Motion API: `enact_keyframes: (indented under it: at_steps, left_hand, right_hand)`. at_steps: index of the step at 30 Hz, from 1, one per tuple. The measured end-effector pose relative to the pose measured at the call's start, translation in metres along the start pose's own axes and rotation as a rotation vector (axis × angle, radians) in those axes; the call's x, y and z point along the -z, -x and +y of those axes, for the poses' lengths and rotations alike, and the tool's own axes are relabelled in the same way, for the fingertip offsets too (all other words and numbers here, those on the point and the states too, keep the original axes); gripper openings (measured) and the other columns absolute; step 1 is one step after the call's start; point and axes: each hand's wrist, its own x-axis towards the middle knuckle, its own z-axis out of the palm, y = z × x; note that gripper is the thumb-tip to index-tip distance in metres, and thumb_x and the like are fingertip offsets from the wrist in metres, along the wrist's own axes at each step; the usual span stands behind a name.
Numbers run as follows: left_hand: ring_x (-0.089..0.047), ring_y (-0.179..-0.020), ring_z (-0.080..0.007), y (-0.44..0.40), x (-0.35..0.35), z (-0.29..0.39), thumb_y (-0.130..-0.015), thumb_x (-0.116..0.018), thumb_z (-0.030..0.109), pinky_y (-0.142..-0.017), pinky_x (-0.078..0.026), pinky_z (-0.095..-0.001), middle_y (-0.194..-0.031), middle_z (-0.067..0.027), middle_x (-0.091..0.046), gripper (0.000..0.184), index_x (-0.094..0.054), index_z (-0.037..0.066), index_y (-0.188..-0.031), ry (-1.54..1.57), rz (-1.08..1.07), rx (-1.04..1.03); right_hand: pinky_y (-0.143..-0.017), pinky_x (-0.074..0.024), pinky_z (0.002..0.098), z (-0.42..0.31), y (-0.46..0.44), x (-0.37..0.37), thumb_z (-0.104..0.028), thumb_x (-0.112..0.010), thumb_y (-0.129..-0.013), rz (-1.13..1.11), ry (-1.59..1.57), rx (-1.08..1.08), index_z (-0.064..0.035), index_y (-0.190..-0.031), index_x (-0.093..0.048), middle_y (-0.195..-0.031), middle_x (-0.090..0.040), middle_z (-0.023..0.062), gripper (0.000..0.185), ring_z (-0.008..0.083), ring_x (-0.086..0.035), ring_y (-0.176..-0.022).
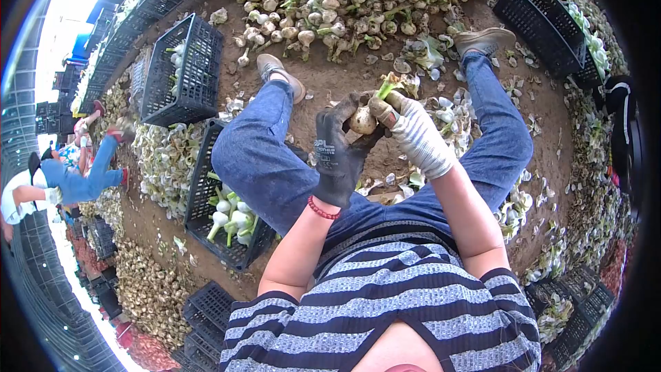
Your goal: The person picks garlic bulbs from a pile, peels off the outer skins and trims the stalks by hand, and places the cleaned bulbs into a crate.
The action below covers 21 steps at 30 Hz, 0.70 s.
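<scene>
In front of my lap, a dirty white garlic bulb (363, 121) is held up between both hands. My left hand (336, 139), in a dark grey printed glove, curls its fingers and thumb round the bulb's side. Closed at the base of the green stem (388, 87) is my right hand (409, 122), wearing a pale striped glove with darker fingertips. Whether it also grips a small tool cannot be made out. By my left knee, a black crate (201, 201) holds several peeled white bulbs (236, 218) with short green stems.
A large heap of unpeeled bulbs (351, 0) lies beyond my feet. Black crates stand at far left (180, 72) and far right (540, 17). Peeled skins (165, 158) litter the soil on both sides. Another person (76, 179) sits at the left.
</scene>
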Motion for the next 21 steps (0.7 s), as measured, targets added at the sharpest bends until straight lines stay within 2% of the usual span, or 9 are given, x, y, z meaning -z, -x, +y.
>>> enact_keyframes:
  at_steps: [5,7,9,13,15,16,17,19,21]
  left_hand:
    - [-0.061,-0.108,-0.0277,0.003,-0.008,-0.007,-0.073,-0.087,0.005,-0.09,-0.053,-0.0362,-0.12,-0.0139,-0.06,0.062,-0.053,0.003,-0.125,0.157,-0.06,0.081]
    - [-0.062,-0.108,-0.0263,0.001,-0.011,-0.014,-0.073,-0.087,0.005,-0.09,-0.054,-0.0348,-0.122,-0.0143,-0.061,0.062,-0.052,0.003,-0.124,0.204,-0.118,0.142]
    - [-0.064,-0.107,-0.0228,0.001,-0.013,-0.017,-0.074,-0.087,0.004,-0.09,-0.055,-0.0324,-0.127,-0.0151,-0.06,0.064,-0.05,0.002,-0.126,0.53,-0.137,0.252]
    - [-0.065,-0.107,-0.021,0.001,-0.008,-0.01,-0.08,-0.082,0.003,-0.091,-0.056,-0.0322,-0.124,-0.0149,-0.062,0.058,-0.048,0.001,-0.127,0.49,-0.109,0.201]
    - [-0.066,-0.103,-0.0217,-0.007,0.009,0.014,-0.09,-0.075,0.011,-0.09,-0.056,-0.0319,-0.115,-0.0129,-0.066,0.046,-0.05,0.0,-0.127,0.9,-0.138,0.708]
    - [-0.068,-0.095,-0.0215,-0.016,0.014,0.032,-0.098,-0.064,0.028,-0.086,-0.057,-0.0325,-0.108,-0.0123,-0.068,0.043,-0.051,-0.001,-0.127,1.163,-0.162,0.766]
    - [-0.068,-0.095,-0.0215,-0.017,0.015,0.025,-0.098,-0.064,0.028,-0.086,-0.057,-0.0325,-0.108,-0.0123,-0.068,0.043,-0.051,-0.001,-0.127,1.162,-0.164,0.766]
    - [-0.068,-0.09,-0.0231,-0.014,0.014,-0.001,-0.101,-0.058,0.039,-0.078,-0.056,-0.0352,-0.108,-0.0132,-0.068,0.046,-0.054,0.0,-0.126,1.501,-0.411,0.986]
    - [-0.067,-0.086,-0.0246,-0.001,0.0,-0.041,-0.103,-0.053,0.04,-0.072,-0.052,-0.0361,-0.109,-0.0137,-0.069,0.046,-0.054,0.001,-0.126,1.615,-0.49,0.97]
  right_hand:
    - [-0.076,-0.0486,0.0267,0.0,0.001,0.016,-0.029,-0.059,-0.101,-0.07,0.179,-0.041,-0.0013,-0.113,-0.065,-0.089,-0.065,0.0011,0.031,0.0086,-0.055,-0.081]
    - [-0.075,-0.0486,0.0268,0.004,0.002,0.019,-0.028,-0.059,-0.101,-0.093,0.109,-0.007,-0.001,-0.114,-0.065,-0.09,-0.064,0.0009,0.03,0.0088,-0.055,-0.081]
    - [-0.075,-0.0485,0.0268,0.005,0.002,0.023,-0.027,-0.059,-0.101,-0.118,0.036,0.027,-0.0008,-0.115,-0.064,-0.09,-0.064,0.0007,0.03,0.009,-0.055,-0.08]
    - [-0.073,-0.0474,0.0246,0.005,-0.003,0.03,-0.021,-0.06,-0.1,-0.187,0.141,0.061,-0.0006,-0.118,-0.064,-0.091,-0.064,-0.0009,0.028,0.0074,-0.054,-0.079]
    - [-0.07,-0.046,0.024,0.011,-0.008,0.036,-0.019,-0.059,-0.099,-0.143,0.128,-0.011,0.0004,-0.116,-0.066,-0.087,-0.064,-0.0022,0.026,0.0063,-0.053,-0.075]
    - [-0.066,-0.0442,0.0236,0.012,-0.007,0.039,-0.018,-0.06,-0.098,-0.136,0.089,-0.032,0.0014,-0.114,-0.068,-0.082,-0.063,-0.0036,0.026,0.0051,-0.051,-0.072]
    - [-0.066,-0.0442,0.0236,0.011,-0.006,0.041,-0.018,-0.06,-0.098,-0.135,0.087,-0.031,0.0014,-0.114,-0.068,-0.082,-0.063,-0.0036,0.026,0.0051,-0.051,-0.072]
    - [-0.064,-0.0427,0.0228,0.009,0.001,0.042,-0.019,-0.061,-0.097,-0.107,0.134,-0.038,0.0009,-0.113,-0.069,-0.081,-0.062,-0.004,0.027,0.0039,-0.05,-0.071]
    - [-0.064,-0.0422,0.0227,0.01,0.006,0.043,-0.019,-0.062,-0.095,-0.084,0.058,-0.066,-0.0002,-0.113,-0.069,-0.08,-0.062,-0.0037,0.026,0.0039,-0.051,-0.071]
